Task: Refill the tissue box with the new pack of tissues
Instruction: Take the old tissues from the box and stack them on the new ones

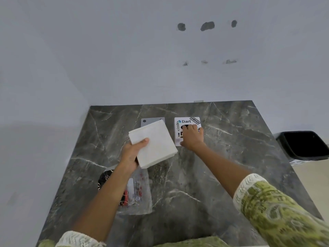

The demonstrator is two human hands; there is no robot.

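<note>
My left hand (132,154) grips the tissues (154,145), a white square stack, from below. The thumb lies on top near the stack's left corner and the fingers are hidden underneath. The stack sits tilted at the centre of the frame, held above the table (231,148). My right hand (193,138), just to the right of centre, grips the box (185,122). Its fingers curl over the top at the dark round opening and its thumb presses the near side. The box is white with stickers on it, and it stands on the table, near the tissues but not touching them.

Behind the tissues a grey plate (151,120) lies flat on the table, partly covered by the stack. Under my left forearm, in the lower middle of the frame, lies a clear wrapper (140,193) with red print. A black patterned item (105,177) is at its left edge; I cannot tell what it is. My green patterned sleeve (276,211) fills the lower right. At the right edge, beyond the table, stands a black bin (302,145). The wall (106,50) above shows dark holes (207,25) in the upper middle.
</note>
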